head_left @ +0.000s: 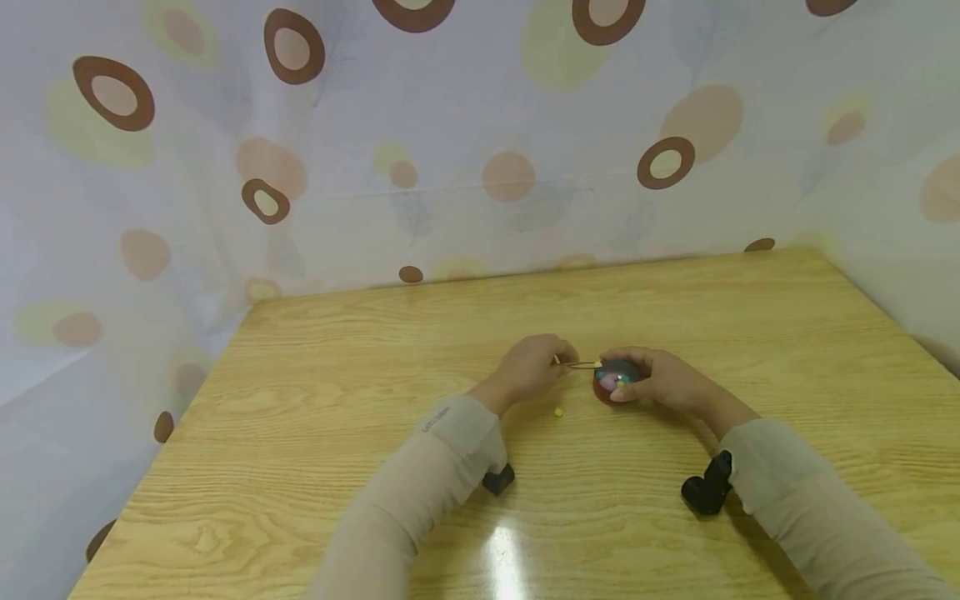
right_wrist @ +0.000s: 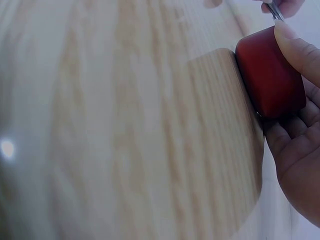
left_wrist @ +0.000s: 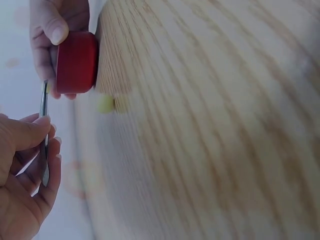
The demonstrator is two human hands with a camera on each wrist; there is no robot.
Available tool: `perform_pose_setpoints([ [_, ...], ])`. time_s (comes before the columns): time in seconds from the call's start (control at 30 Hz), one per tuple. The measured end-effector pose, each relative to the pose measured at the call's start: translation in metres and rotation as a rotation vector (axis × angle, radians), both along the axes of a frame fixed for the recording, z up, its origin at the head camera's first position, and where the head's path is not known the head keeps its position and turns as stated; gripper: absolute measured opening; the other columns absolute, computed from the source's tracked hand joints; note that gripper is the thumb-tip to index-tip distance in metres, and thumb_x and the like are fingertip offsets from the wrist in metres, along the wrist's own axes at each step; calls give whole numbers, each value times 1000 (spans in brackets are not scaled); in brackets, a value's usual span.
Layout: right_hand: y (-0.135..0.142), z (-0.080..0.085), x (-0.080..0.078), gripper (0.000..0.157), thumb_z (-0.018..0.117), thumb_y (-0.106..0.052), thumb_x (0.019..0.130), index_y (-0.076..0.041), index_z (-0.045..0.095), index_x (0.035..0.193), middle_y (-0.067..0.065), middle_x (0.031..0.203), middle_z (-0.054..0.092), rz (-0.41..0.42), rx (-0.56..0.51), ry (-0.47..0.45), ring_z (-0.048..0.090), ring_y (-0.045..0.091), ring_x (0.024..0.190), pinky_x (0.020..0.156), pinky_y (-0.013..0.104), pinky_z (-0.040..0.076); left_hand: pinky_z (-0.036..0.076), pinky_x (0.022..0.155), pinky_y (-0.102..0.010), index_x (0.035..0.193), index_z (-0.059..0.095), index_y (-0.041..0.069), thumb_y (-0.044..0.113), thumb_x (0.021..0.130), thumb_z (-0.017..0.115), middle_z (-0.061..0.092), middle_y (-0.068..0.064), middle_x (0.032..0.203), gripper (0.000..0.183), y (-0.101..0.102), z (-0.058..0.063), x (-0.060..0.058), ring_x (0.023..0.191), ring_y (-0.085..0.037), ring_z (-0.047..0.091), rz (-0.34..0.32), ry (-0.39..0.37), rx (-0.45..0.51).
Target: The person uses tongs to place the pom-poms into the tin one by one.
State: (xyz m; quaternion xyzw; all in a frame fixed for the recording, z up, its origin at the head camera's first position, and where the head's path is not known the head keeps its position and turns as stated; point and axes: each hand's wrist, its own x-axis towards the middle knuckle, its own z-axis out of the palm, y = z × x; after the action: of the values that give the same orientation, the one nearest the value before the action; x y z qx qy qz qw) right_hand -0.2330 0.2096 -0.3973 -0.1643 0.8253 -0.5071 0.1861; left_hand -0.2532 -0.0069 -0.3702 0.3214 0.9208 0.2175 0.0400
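Note:
My left hand (head_left: 531, 371) pinches metal tweezers (left_wrist: 45, 135) between thumb and fingers, their tips pointing at a small red round container (left_wrist: 77, 62). A bit of yellow shows at the tips, right by the container's rim. Around that container curls my right hand (head_left: 671, 383), the thumb on the near side and the fingers over the far side. Pink, blue and yellow small pieces (head_left: 611, 382) lie inside it in the head view. On the table, between the two hands and nearer to me, sits a small yellow ball (head_left: 558, 412).
The wood-grain table (head_left: 337, 375) runs back to a patterned cloth (head_left: 450, 208) hung behind it and at the sides. Black wrist devices (head_left: 707, 490) sit below both sleeves, close over the tabletop.

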Motion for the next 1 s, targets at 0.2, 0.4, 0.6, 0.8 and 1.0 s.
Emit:
perform_pose_setpoints([
  [0.2, 1, 0, 0, 67, 69, -26, 73, -4, 38, 128, 18, 121, 43, 1, 9, -3, 42, 29, 104, 85, 39, 34, 41, 74, -17, 99, 63, 11, 9, 83, 57, 60, 2, 93, 17, 8, 2, 0, 85, -8, 54, -12, -12, -29],
  [0.4, 1, 0, -1, 69, 69, -27, 72, -5, 38, 129, 18, 121, 43, -4, 4, -22, 41, 29, 104, 86, 40, 33, 41, 73, -16, 100, 62, 11, 10, 83, 57, 60, 2, 93, 18, 14, 4, 1, 86, -9, 54, -11, -22, -43],
  [0.6, 1, 1, -1, 69, 69, -26, 73, -5, 36, 130, 18, 120, 43, 1, -11, -39, 42, 29, 103, 86, 39, 33, 42, 73, -17, 101, 62, 11, 10, 83, 57, 60, 2, 95, 18, 15, 5, 1, 88, -9, 54, -8, -36, -55],
  [0.8, 0, 2, 0, 68, 69, -24, 73, -4, 36, 129, 17, 120, 44, 1, -17, -35, 42, 28, 103, 86, 39, 33, 42, 73, -17, 101, 62, 10, 10, 83, 57, 60, 2, 94, 18, 13, 6, 2, 87, -9, 54, -13, -31, -52],
  [1.0, 1, 1, 0, 67, 68, -24, 74, -5, 36, 130, 17, 122, 42, 1, -16, -35, 41, 29, 104, 86, 39, 33, 41, 75, -18, 100, 62, 9, 9, 83, 57, 60, 0, 93, 18, 8, 6, 3, 87, -10, 54, -17, -21, -42],
])
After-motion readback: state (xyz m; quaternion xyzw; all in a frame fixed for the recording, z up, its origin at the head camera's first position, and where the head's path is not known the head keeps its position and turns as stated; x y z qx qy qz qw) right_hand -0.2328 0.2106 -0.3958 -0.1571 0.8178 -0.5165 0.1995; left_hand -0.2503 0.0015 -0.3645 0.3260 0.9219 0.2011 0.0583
